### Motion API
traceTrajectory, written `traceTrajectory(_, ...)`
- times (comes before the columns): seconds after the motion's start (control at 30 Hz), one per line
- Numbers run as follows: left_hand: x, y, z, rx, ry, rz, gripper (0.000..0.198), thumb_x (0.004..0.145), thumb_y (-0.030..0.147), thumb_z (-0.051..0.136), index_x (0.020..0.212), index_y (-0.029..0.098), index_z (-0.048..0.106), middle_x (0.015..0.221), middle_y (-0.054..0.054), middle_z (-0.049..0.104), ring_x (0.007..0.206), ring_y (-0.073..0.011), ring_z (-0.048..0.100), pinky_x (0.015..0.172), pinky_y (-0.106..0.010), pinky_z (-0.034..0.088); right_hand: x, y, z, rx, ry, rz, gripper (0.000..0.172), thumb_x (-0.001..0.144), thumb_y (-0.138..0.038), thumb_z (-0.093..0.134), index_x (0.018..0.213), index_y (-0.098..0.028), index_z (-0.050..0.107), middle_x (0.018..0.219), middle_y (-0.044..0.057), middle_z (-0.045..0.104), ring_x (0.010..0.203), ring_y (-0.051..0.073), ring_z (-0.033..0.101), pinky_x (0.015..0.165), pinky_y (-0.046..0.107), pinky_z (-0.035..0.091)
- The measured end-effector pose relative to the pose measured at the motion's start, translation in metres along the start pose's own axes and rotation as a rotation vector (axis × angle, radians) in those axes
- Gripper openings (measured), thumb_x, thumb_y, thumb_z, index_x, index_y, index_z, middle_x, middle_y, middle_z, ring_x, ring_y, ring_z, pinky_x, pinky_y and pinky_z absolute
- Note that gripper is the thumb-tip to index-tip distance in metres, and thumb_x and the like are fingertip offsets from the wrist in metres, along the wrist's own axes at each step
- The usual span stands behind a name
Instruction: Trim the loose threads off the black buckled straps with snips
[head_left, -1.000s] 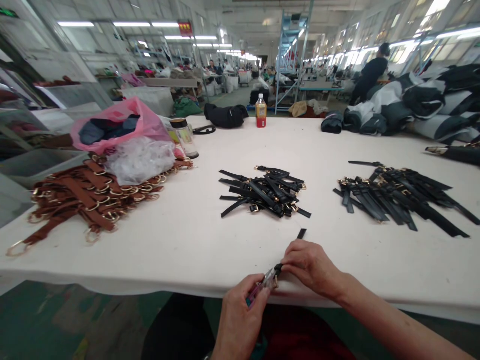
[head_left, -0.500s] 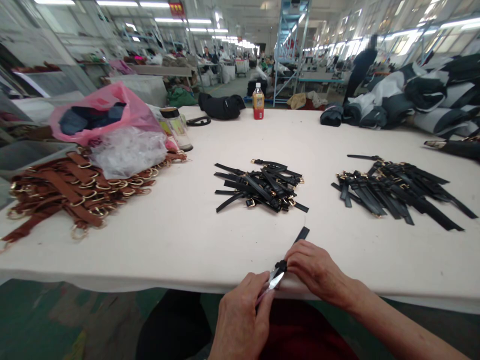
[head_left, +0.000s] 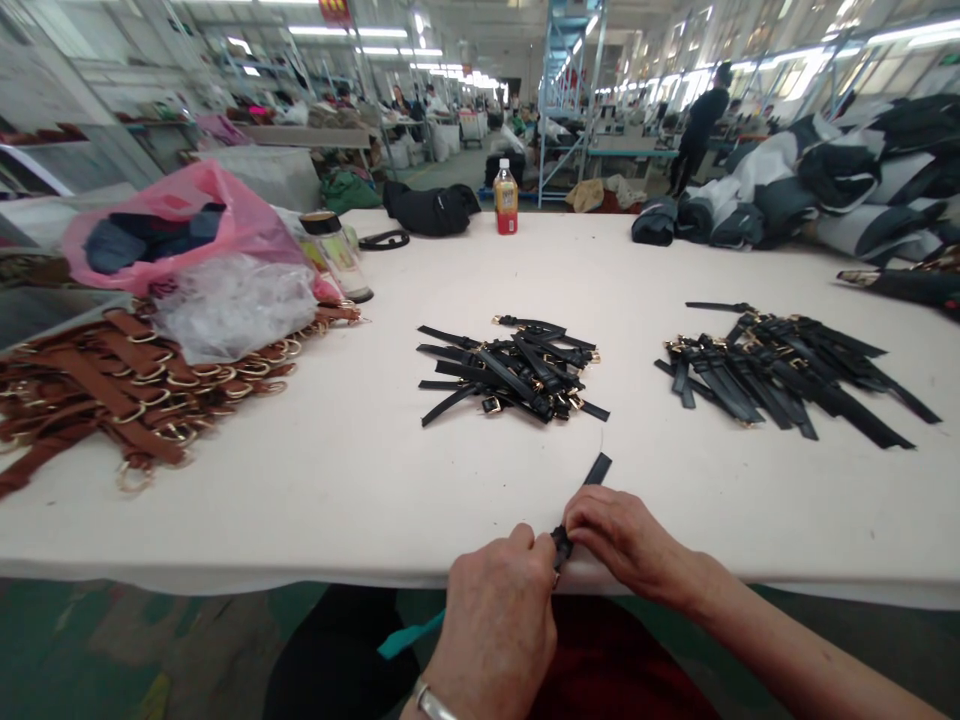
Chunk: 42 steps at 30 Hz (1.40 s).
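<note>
1. One short black strap (head_left: pixel 592 475) lay at the near edge of the white table (head_left: pixel 360 470), with its far end sticking out past the person's fingers; this was the piece in hand.
2. Judging by the layout, much of the work looked done and much looked left: one pile of black straps (head_left: pixel 514 368) sat in the middle of the table just beyond the hands, and a second, longer pile (head_left: pixel 787 375) lay well apart to the right. Which pile held finished pieces could not be told.
3. The right hand (head_left: pixel 622 535) was pressed down on the strap, fingers curled close together, pinning its near end against the table edge.
4. The left hand (head_left: pixel 499 615) was closed into a loose fist just beside the right, its fingertips meeting the dark knotted end of the strap. Whether it gripped a tool could not be told, since the back of the hand hid the palm; a teal strip (head_left: pixel 409 637) stuck out below it.
5. A bracelet (head_left: pixel 433 700) showed on the left wrist.
6. Off to the left lay a heap of brown straps with rings (head_left: pixel 112 385), partly under a clear bag (head_left: pixel 232 305) and a pink bag (head_left: pixel 187 220). A drink bottle (head_left: pixel 506 197) stood at the far side.
</note>
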<state>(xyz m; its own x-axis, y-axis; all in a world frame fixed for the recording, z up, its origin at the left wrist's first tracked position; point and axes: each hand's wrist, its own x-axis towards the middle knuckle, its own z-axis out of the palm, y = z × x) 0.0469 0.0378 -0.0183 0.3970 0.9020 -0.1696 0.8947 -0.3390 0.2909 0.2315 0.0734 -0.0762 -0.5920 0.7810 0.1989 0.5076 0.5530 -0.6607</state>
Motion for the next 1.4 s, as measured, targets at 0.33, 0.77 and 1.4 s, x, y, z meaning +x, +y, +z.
traceTrajectory(0.33,0.012,0.005,-0.001,0.041,-0.031,0.065,0.027,0.080,0.009,0.040,0.082,0.022,0.063,0.078,-0.005,0.067,0.068,-0.0269,0.066,0.057,-0.036,0.043,-0.002,0.002,0.006,0.042,0.049,0.036,0.013,0.092,-0.022,0.043,0.082,-0.019,0.051,0.080,0.003,0.057,0.075,0.015,0.052,0.069,0.026,0.041)
traceTrajectory(0.77,0.001,-0.043,0.005,-0.309,0.097,-0.156,0.023,0.087,0.027,0.045,0.099,0.029,0.064,0.094,0.000,0.070,0.086,-0.0210,0.063,0.076,-0.034,0.043,-0.024,-0.003,-0.041,0.117,-0.034,0.372,0.033,0.094,-0.028,0.042,0.064,-0.018,0.051,0.066,0.000,0.055,0.062,0.012,0.051,0.057,0.023,0.039)
traceTrajectory(1.4,-0.009,-0.023,0.064,-0.750,0.316,-0.393,0.013,0.077,0.035,0.060,0.084,0.025,0.060,0.073,0.002,0.066,0.067,-0.0179,0.059,0.065,-0.029,0.039,0.015,-0.015,-0.021,-0.195,-0.130,-0.096,0.028,0.081,-0.020,0.060,0.109,-0.022,0.061,0.102,0.006,0.064,0.100,0.021,0.052,0.086,0.036,0.040)
